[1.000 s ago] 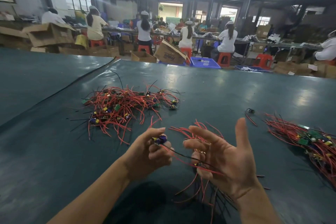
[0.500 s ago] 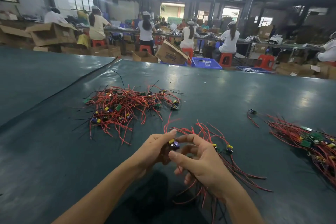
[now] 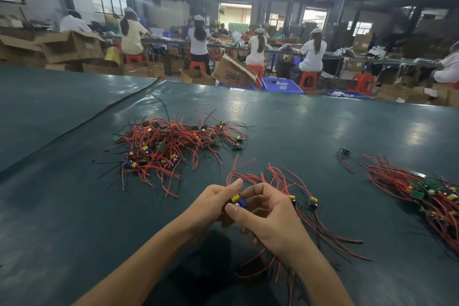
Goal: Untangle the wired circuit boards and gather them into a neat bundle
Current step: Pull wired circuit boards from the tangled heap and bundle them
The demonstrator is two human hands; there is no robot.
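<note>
The left hand (image 3: 213, 204) and right hand (image 3: 273, 226) together pinch one small circuit board (image 3: 239, 201) at six o'clock on the surface (image 3: 298, 126).
Both hands' fingers curl round it; it carries a yellow cylinder and a glossy blue part. Thin red wires (image 3: 280, 179) fan from under the right hand toward one o'clock. A tangled heap (image 3: 169, 141) of red and black leads lies at eleven o'clock, and a straighter pile (image 3: 422, 194) at three, on smooth dark green sheeting.
</note>
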